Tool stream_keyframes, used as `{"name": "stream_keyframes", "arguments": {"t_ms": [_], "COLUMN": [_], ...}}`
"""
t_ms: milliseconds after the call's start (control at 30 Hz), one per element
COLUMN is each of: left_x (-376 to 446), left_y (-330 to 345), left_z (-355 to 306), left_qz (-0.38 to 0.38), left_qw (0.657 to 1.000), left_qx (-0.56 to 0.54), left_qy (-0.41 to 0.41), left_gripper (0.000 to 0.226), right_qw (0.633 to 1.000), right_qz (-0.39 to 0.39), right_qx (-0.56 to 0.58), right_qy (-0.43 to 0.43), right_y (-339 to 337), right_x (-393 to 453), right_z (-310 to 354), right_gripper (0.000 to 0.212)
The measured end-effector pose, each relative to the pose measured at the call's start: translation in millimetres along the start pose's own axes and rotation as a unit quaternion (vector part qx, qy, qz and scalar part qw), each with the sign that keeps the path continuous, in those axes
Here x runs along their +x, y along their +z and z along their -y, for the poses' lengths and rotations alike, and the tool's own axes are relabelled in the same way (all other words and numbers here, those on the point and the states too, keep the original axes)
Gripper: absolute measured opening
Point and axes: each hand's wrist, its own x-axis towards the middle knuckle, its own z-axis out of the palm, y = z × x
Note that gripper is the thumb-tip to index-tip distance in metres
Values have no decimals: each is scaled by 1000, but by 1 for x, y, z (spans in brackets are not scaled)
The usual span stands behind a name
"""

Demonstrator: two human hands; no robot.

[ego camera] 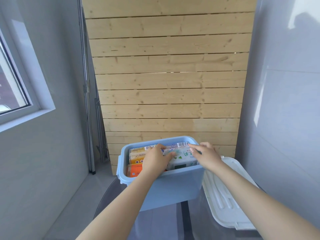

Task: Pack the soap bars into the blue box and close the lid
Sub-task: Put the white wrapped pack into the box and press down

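Note:
The blue box [171, 186] stands open on a dark glass table, packed with wrapped soap bars. Yellow and orange bars [136, 157] fill its left side. A white and green soap pack [183, 158] lies on top at the right. My left hand [155, 160] rests on this pack's left edge, thumb against it. My right hand [206, 155] holds its right edge, fingers over the top. The white lid [223, 198] lies flat on the table to the right of the box, partly under my right forearm.
A light wooden slat panel [166, 75] leans against the wall right behind the box. A window [15, 94] is on the left wall and a metal stand [90, 118] stands in the corner. The glass table [161, 222] reaches toward me.

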Motion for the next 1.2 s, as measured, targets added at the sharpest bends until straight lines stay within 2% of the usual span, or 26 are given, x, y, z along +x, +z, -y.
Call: {"name": "stream_keyframes", "arguments": {"t_ms": [100, 133, 200, 267, 333, 567, 700, 1100, 1200], "left_x": [-8, -9, -12, -13, -11, -13, -11, -13, -19], "left_y": [1, 2, 2, 0, -5, -11, -13, -10, -11], "left_z": [0, -2, -5, -8, -9, -6, -1, -3, -4], "left_qz": [-83, -87, -27, 61, 98, 111, 148, 169, 151], "left_qw": [995, 992, 985, 982, 982, 978, 976, 975, 979], "left_qx": [3, 29, 101, 126, 115, 142, 108, 85, 79], "left_qy": [56, 89, 136, 126, 111, 109, 113, 117, 111], "left_gripper": [34, 33, 34, 39, 41, 42, 46, 48, 46], "right_qw": [999, 999, 999, 998, 998, 991, 988, 990, 991], "right_qz": [-12, -2, 25, 34, 38, 19, 8, 57, 35], "right_qx": [35, 19, -23, -41, -50, -117, -129, -119, -119], "right_qy": [-31, -37, -36, -28, -26, -63, -81, -55, -43], "right_y": [0, 0, -1, -2, -2, -8, -8, -18, -13], "right_x": [-12, -15, -20, -22, -23, -26, -28, -32, -38], "right_z": [-4, -5, -7, -5, -2, 3, 1, 9, 9], "right_gripper": [38, 38, 40, 40, 41, 41, 41, 44, 43]}}
